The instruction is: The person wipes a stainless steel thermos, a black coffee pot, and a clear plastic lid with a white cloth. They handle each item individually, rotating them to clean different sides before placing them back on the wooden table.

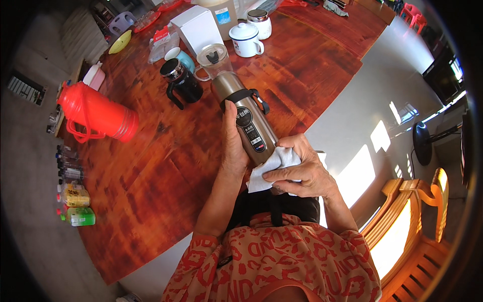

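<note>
A steel thermos flask (233, 84) with a black band and strap is tilted in front of me, its lower end toward my body. My left hand (234, 141) is wrapped round its body from the left, the thumb lying up along the side. In my right hand (309, 171) is a white cloth (275, 166), pinched and pressed against the flask's lower end. The cloth covers part of the flask's base. Just beyond the flask's top stands a clear glass mug (214, 56); I cannot tell whether they touch.
On the reddish wooden table (146, 191) stand a red thermos jug (100, 111), a black mug (182, 83), a light blue cup (180, 58), a white lidded enamel mug (246, 40), a jar (259, 25) and a white box (197, 30). A wooden chair (417, 226) is at the right.
</note>
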Action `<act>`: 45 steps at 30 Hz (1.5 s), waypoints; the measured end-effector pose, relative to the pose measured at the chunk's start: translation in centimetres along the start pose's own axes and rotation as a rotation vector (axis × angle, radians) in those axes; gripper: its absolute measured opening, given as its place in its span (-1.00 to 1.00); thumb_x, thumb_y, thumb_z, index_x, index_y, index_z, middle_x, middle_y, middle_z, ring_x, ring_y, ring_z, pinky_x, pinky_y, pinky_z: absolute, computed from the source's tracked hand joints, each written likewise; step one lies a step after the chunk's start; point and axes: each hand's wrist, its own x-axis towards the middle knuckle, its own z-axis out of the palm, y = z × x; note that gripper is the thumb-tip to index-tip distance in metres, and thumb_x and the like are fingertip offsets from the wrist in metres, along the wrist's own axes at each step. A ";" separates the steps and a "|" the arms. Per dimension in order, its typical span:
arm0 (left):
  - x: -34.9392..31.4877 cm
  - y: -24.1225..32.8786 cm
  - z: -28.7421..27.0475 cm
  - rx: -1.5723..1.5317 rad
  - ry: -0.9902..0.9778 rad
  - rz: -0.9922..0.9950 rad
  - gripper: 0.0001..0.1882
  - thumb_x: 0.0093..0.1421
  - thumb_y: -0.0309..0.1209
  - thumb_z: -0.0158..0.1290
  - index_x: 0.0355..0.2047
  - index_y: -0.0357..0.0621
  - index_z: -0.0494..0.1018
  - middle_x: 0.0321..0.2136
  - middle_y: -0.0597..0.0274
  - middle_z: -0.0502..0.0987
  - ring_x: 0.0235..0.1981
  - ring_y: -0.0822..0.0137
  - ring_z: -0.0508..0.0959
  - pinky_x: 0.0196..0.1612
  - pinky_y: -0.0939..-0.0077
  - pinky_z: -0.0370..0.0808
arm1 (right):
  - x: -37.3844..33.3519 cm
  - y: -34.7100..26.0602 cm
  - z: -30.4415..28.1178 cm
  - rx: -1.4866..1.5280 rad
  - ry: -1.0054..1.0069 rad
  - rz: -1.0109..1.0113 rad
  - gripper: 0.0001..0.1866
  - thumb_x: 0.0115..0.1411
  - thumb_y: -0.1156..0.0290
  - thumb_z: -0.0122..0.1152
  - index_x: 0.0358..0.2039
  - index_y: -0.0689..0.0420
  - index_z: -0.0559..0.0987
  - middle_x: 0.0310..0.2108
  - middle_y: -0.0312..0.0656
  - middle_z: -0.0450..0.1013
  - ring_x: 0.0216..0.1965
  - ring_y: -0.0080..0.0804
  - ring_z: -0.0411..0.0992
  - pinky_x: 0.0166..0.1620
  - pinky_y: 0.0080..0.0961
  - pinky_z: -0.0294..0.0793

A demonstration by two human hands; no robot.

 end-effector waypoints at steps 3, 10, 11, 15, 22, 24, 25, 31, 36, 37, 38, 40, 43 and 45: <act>0.1 0.3 -0.4 -0.113 -0.029 -0.065 -0.38 0.18 0.24 -0.11 -0.09 -0.04 0.37 -0.32 0.28 0.51 -0.31 0.38 0.54 -0.24 0.47 0.53 | 1.0 1.4 0.4 0.092 0.038 0.059 -0.70 -0.17 0.44 0.44 -0.33 -0.10 0.71 -0.12 -0.24 0.35 -0.13 -0.29 0.32 -0.09 -0.42 0.38; 0.5 0.4 -0.3 -0.315 -0.033 -0.034 -0.37 0.19 0.19 -0.09 -0.04 -0.12 0.37 -0.23 0.20 0.53 -0.25 0.27 0.55 -0.14 0.36 0.51 | 3.3 3.4 0.9 0.539 0.156 0.247 -0.71 0.00 0.55 0.33 -0.22 -0.03 0.68 -0.12 -0.33 0.34 0.00 -0.43 0.26 0.13 -0.43 0.25; 0.5 0.6 -0.5 -0.314 0.005 -0.010 -0.37 0.19 0.19 -0.09 -0.03 -0.12 0.37 -0.23 0.19 0.53 -0.26 0.27 0.56 -0.16 0.36 0.52 | 3.2 3.4 0.9 0.531 0.144 0.213 -0.71 0.00 0.56 0.32 -0.22 -0.02 0.68 -0.12 -0.33 0.34 0.00 -0.43 0.25 0.14 -0.42 0.24; 0.8 2.4 -1.0 -0.111 0.034 0.107 -0.33 0.17 0.23 -0.09 -0.03 -0.11 0.36 -0.29 0.21 0.52 -0.34 0.24 0.57 -0.25 0.36 0.58 | 1.6 2.2 0.6 0.369 0.097 0.142 -0.66 -0.12 0.54 0.42 -0.26 -0.04 0.70 -0.09 -0.29 0.33 -0.03 -0.35 0.25 0.07 -0.39 0.25; 1.1 3.4 -1.3 -0.199 0.154 0.249 -0.33 0.16 0.24 -0.09 -0.01 -0.07 0.35 -0.26 0.18 0.54 -0.33 0.22 0.58 -0.28 0.31 0.59 | 0.2 -0.7 2.4 -0.273 0.313 -0.060 -0.68 -0.21 0.52 0.42 -0.35 -0.07 0.69 -0.16 -0.16 0.32 -0.13 -0.25 0.23 -0.15 -0.39 0.29; 0.5 3.4 -0.5 -0.150 0.161 0.323 -0.33 0.17 0.25 -0.10 -0.02 -0.09 0.34 -0.27 0.22 0.51 -0.33 0.28 0.56 -0.28 0.38 0.57 | -0.3 -0.5 3.4 -0.165 0.381 0.032 -0.66 -0.17 0.56 0.38 -0.31 -0.06 0.68 -0.15 -0.16 0.31 -0.11 -0.25 0.24 -0.13 -0.41 0.30; 0.4 3.5 -0.3 -0.125 0.166 0.360 -0.32 0.17 0.25 -0.11 -0.03 -0.10 0.34 -0.27 0.25 0.50 -0.33 0.31 0.55 -0.28 0.42 0.56 | -0.4 -0.2 3.8 -0.109 0.412 0.077 -0.65 -0.16 0.58 0.36 -0.30 -0.05 0.67 -0.15 -0.16 0.31 -0.11 -0.26 0.24 -0.13 -0.42 0.30; 0.5 3.1 -1.2 -0.196 0.149 0.349 -0.30 0.14 0.29 -0.12 -0.01 -0.05 0.35 -0.24 0.16 0.54 -0.31 0.21 0.59 -0.28 0.29 0.59 | 0.4 1.9 2.8 0.776 0.443 0.598 -0.77 0.28 0.33 0.07 -0.19 0.20 0.57 -0.16 -0.22 0.37 -0.10 -0.52 0.34 -0.04 -0.46 0.37; 0.3 2.9 -1.1 -0.167 0.136 0.353 -0.30 0.13 0.30 -0.12 -0.01 -0.02 0.37 -0.23 0.14 0.55 -0.32 0.17 0.60 -0.33 0.18 0.62 | 1.1 2.5 2.3 0.813 0.452 0.721 -0.79 0.23 0.37 0.12 -0.19 0.18 0.58 -0.19 -0.15 0.40 -0.13 -0.45 0.37 -0.09 -0.43 0.40; 0.3 2.9 -1.0 -0.156 0.164 0.367 -0.31 0.14 0.29 -0.12 -0.01 -0.02 0.36 -0.23 0.14 0.55 -0.32 0.17 0.60 -0.34 0.16 0.62 | 1.1 2.3 2.3 0.540 0.455 0.560 -0.79 0.18 0.40 0.15 -0.20 0.17 0.58 -0.20 -0.13 0.40 -0.15 -0.40 0.37 -0.10 -0.42 0.40; 0.3 2.9 -0.9 -0.145 0.192 0.380 -0.31 0.14 0.29 -0.12 0.00 -0.02 0.36 -0.23 0.14 0.55 -0.32 0.18 0.60 -0.35 0.15 0.62 | 1.0 1.8 2.3 0.269 0.452 0.396 -0.79 0.14 0.43 0.19 -0.20 0.17 0.59 -0.21 -0.11 0.40 -0.16 -0.34 0.38 -0.12 -0.40 0.40; 0.3 2.8 -0.9 -0.150 0.156 0.379 -0.31 0.14 0.29 -0.13 0.00 -0.03 0.36 -0.23 0.15 0.55 -0.32 0.19 0.60 -0.36 0.16 0.62 | 0.8 0.5 2.5 -0.148 0.399 0.169 -0.72 -0.01 0.54 0.21 -0.21 0.16 0.61 -0.17 -0.04 0.37 -0.15 -0.17 0.35 -0.13 -0.34 0.37; 0.1 2.8 -0.4 -0.097 0.153 0.377 -0.29 0.16 0.30 -0.18 0.02 -0.03 0.32 -0.24 0.15 0.54 -0.34 0.20 0.59 -0.38 0.20 0.61 | 1.2 -0.9 2.6 -0.477 0.323 -0.080 -0.69 -0.16 0.46 0.37 -0.30 0.04 0.64 -0.19 -0.13 0.35 -0.24 -0.23 0.33 -0.27 -0.33 0.37; -0.2 2.8 0.0 -0.040 0.167 0.376 -0.28 0.17 0.31 -0.23 0.03 -0.04 0.30 -0.24 0.14 0.52 -0.37 0.21 0.59 -0.39 0.24 0.61 | 1.7 -1.6 2.6 -0.578 0.275 -0.112 -0.69 -0.19 0.44 0.39 -0.32 -0.02 0.65 -0.18 -0.15 0.35 -0.26 -0.26 0.32 -0.31 -0.38 0.37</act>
